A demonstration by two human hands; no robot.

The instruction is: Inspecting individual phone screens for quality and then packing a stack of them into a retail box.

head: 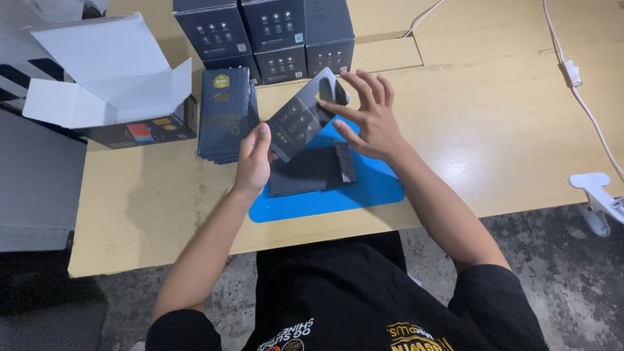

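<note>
My left hand (253,158) grips the near corner of a flat dark package (302,117) and holds it tilted above a blue mat (364,188). My right hand (367,117) has its fingers spread, with the fingertips touching the package's far edge. Under the package, a dark sleeve or pouch (312,170) lies flat on the mat. Just left of my left hand sits a stack of the same flat dark packages (224,114).
An open dark carton with white flaps (110,84) stands at the left of the wooden table (494,130). Three closed dark boxes (273,36) stand at the back. A white cable (588,104) and a white clamp (598,195) are on the right edge.
</note>
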